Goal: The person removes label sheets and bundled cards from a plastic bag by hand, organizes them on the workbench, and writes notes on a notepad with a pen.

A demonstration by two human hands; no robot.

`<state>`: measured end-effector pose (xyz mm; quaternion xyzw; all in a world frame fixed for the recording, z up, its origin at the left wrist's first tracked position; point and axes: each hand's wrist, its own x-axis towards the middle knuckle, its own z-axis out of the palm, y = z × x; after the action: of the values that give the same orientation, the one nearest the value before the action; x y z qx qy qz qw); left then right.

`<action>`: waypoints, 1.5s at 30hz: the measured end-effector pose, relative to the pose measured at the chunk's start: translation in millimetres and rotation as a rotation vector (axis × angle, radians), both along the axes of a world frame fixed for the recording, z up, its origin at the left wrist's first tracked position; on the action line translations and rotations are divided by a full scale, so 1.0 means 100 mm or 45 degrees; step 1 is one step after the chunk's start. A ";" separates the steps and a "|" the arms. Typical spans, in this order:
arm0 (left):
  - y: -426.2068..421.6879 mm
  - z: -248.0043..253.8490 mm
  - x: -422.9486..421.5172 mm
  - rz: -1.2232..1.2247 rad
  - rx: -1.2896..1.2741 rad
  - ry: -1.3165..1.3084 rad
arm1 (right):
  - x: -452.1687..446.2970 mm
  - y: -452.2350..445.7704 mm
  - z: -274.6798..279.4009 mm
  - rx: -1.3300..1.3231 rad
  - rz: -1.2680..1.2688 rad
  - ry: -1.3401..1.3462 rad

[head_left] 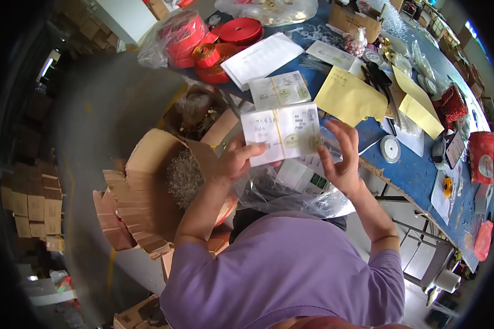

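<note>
My left hand (pixel 240 157) grips a bundle of printed white cards (pixel 300 125) by its lower left side, thumb on top. A yellow band runs around the bundle, and handwriting shows on its face. My right hand (pixel 341 160) is at the bundle's right edge with fingers spread; whether its thumb touches the cards I cannot tell. Just beyond lies a second banded bundle (pixel 293 90) on the blue table (pixel 374 143). Below my hands, a clear plastic bag (pixel 263 192) rests by my lap with more printed cards (pixel 292 174) in it.
An open cardboard box (pixel 148 159) with a wiry grey mass stands at left. Red ribbon rolls (pixel 240 30), white papers (pixel 262 57), a yellow sheet (pixel 350 97), black scissors (pixel 380 77) and a white spool (pixel 390 148) lie on the table. Stacked cartons (pixel 33 197) stand far left.
</note>
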<state>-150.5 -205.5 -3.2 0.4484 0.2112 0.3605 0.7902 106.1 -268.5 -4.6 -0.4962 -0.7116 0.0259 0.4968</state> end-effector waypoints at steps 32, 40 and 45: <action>0.47 0.09 0.86 0.202 -0.355 -0.144 | 0.16 0.79 0.03 -0.640 0.295 1.789; 2.03 0.01 1.20 0.205 0.086 0.131 | 0.66 0.57 0.33 -1.023 0.295 1.461; 2.92 -0.28 1.42 0.136 0.132 0.301 | 0.76 0.02 0.33 -1.264 0.388 1.012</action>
<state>-8.2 86.6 -31.0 0.5160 0.3073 0.3570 0.7154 181.6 -266.6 28.2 -0.5128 -0.4395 0.6029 0.4246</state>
